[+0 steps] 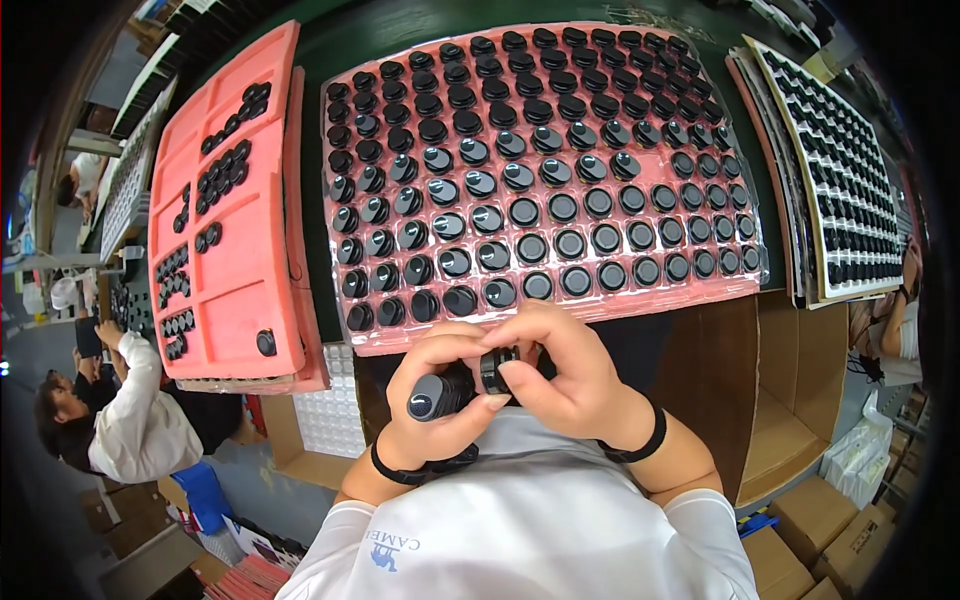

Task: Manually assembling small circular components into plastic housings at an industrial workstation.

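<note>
My left hand (442, 432) is closed around a black cylindrical part (440, 394) whose glossy slanted oval top points left. Between the thumb and fingers of my right hand (575, 385) is a black round ring-like piece (495, 370), held against or close to the fingers of the left hand. Both hands are at the near edge of a clear plastic tray (620, 305) on a pink base. Rows of black parts fill its pockets: many at the left and middle have glossy slanted tops, while the near right ones show flat round tops. One pocket at the right middle holds no part.
To the left stands a pink foam tray (235, 310) with black pieces in its compartments. A white board with rows of black parts (850, 170) stands at the right. Open cardboard boxes (790, 400) are below the table edge. Another person (140, 410) sits at the left.
</note>
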`<state>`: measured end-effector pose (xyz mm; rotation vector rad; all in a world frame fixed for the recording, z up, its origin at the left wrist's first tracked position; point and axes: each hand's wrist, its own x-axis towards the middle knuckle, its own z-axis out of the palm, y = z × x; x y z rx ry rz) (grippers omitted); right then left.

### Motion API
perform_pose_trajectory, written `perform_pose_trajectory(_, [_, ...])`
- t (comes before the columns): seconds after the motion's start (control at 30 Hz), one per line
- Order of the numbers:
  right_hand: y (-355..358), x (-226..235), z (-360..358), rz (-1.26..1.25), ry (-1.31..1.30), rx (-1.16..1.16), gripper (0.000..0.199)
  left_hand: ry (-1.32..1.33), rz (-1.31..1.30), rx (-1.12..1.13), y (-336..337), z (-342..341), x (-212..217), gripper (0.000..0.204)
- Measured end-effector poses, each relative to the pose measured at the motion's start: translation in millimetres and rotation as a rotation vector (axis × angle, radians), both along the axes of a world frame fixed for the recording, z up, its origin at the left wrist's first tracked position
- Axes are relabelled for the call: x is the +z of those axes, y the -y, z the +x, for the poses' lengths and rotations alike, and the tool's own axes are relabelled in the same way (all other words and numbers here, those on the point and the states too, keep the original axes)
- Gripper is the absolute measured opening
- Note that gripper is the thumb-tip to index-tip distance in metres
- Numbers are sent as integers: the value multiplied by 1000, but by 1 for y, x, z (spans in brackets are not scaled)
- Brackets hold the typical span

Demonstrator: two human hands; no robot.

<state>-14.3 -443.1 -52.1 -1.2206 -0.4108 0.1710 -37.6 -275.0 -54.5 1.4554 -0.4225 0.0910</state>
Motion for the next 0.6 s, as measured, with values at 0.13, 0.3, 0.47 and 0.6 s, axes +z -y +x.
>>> perform_pose_trajectory(0.13, [9,-1,3,-87,130,32,24,-27,-11,-12,-1,-1,2,42])
perform_pose_trajectory(0.3, [2,3,0,115,-95,84,27,-18,10,-33,-3,0,3,41])
perform_pose_trajectory(0.47, [7,9,6,-255,238,73,30,-23,-8,-34,-3,-1,3,41])
perform_pose_trajectory(0.6, [6,8,4,141,-101,47,37,-67,-84,-55,-5,1,-2,41])
